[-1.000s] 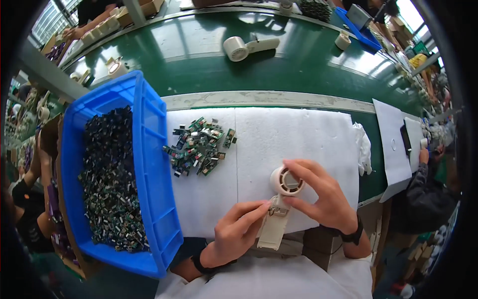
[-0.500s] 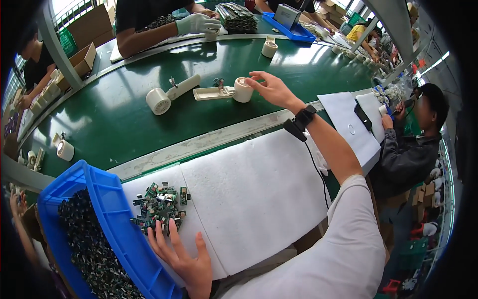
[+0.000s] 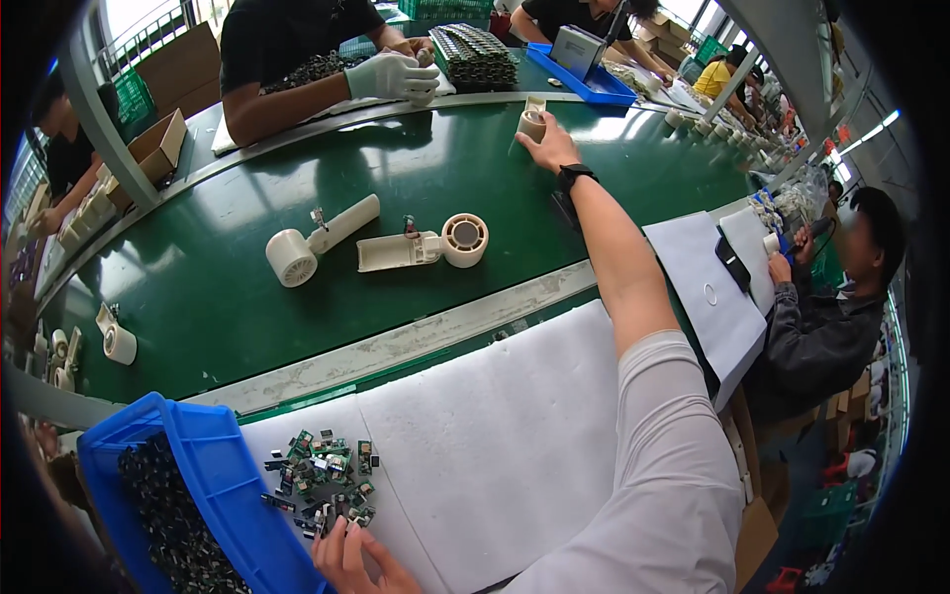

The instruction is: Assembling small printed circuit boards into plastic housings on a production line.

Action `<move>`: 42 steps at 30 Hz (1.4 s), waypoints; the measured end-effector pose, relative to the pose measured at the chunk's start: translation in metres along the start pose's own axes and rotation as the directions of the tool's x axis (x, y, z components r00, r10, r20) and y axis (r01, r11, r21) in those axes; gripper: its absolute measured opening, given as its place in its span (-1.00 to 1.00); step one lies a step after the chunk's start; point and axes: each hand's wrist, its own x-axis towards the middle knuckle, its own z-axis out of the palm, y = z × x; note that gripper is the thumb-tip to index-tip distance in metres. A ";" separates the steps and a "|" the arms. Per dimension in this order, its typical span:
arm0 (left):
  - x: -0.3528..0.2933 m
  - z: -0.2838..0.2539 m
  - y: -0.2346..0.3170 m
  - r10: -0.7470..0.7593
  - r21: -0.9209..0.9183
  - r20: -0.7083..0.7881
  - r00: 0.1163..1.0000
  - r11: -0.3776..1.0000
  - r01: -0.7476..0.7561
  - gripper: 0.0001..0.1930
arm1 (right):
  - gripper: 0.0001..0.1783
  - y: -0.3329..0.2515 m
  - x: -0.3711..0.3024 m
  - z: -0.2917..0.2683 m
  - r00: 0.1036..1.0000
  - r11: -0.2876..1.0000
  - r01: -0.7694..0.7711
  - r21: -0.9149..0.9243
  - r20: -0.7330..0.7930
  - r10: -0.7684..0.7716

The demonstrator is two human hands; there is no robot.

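Note:
My right hand point(image 3: 552, 148) reaches across the green work surface point(image 3: 396, 322). Its thumb and fingers close around a small cream fan housing point(image 3: 532, 121) near the far rail. Bent and slightly apart, the fingers of my left hand point(image 3: 358, 566) rest at the near edge of a pile of small green circuit boards point(image 3: 322, 467); no board shows in its grasp. Between my hands and the far side lie two cream handheld fan bodies: one closed-looking fan point(image 3: 293, 257) with a round grille, and one fan with an opened handle point(image 3: 401, 251), a small part standing on each.
A blue bin point(image 3: 203, 475) full of dark small parts stands at left, beside a white foam sheet point(image 3: 485, 436). Another fan piece point(image 3: 120, 343) sits far left. Across the bench a gloved co-worker's hand point(image 3: 394, 77) works; another person point(image 3: 826, 272) sits at right.
My right hand has left the opened fan and moved farther away to the fan housing by the far rail. My left hand has drawn back and its fingers have bent. The view has shifted.

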 end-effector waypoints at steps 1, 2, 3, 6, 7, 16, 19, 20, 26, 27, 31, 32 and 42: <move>-0.001 -0.002 0.000 0.009 0.002 0.000 1.000 1.000 -0.009 -0.83 | -0.08 -0.005 -0.002 0.001 1.000 1.000 -0.006 0.006 -0.003 0.006; -0.001 -0.001 0.002 0.020 -0.014 -0.007 1.000 1.000 -0.021 -0.83 | -0.13 -0.008 0.002 0.001 1.000 0.999 -0.018 0.041 0.006 0.018; -0.001 -0.001 0.003 0.031 -0.032 -0.017 0.999 0.999 -0.032 -0.83 | -0.18 -0.012 0.006 -0.001 1.000 0.997 -0.028 0.075 0.014 0.027; -0.003 0.002 0.004 0.057 -0.057 -0.029 0.998 0.997 -0.058 -0.82 | -0.25 -0.012 0.005 -0.012 1.000 0.995 -0.005 0.104 0.008 0.004; -0.006 -0.001 0.003 0.059 -0.055 -0.024 0.998 0.997 -0.060 -0.82 | -0.28 -0.017 -0.003 -0.012 0.999 0.995 0.031 0.097 0.011 -0.032; -0.025 -0.003 -0.013 -0.093 -0.025 0.128 0.987 0.995 0.097 -0.65 | -0.37 -0.043 -0.115 -0.115 0.895 0.823 0.418 0.385 -0.020 -0.446; -0.020 -0.004 -0.009 -0.096 -0.068 0.128 0.987 0.992 0.106 -0.68 | -0.47 -0.062 -0.200 -0.199 0.779 0.750 0.251 0.611 0.333 -0.532; -0.019 -0.003 -0.006 -0.106 -0.083 0.115 0.988 0.990 0.116 -0.69 | -0.48 -0.059 -0.226 -0.216 0.700 0.720 0.331 0.610 0.353 -0.621; -0.015 -0.003 -0.011 -0.107 -0.232 0.130 0.986 0.963 0.135 -0.78 | -0.60 -0.033 -0.361 -0.254 0.236 0.621 0.458 0.636 0.586 -0.775; -0.018 -0.003 -0.011 -0.139 -0.267 0.122 0.983 0.949 0.167 -0.80 | -0.61 -0.032 -0.380 -0.252 0.299 0.578 0.570 0.584 0.507 -0.808; -0.023 -0.002 -0.012 -0.192 -0.353 0.111 0.975 0.910 0.219 -0.83 | -0.64 -0.032 -0.413 -0.247 0.429 0.519 0.759 0.392 0.298 -0.853; -0.024 -0.001 -0.013 -0.204 -0.385 0.104 0.973 0.894 0.229 -0.83 | -0.63 -0.033 -0.416 -0.246 0.469 0.540 0.765 0.351 0.270 -0.841; -0.033 -0.002 -0.024 -0.137 -0.424 -0.152 0.979 0.904 0.061 -0.78 | -0.54 -0.049 -0.457 -0.262 0.698 0.666 0.684 0.298 -0.002 -0.716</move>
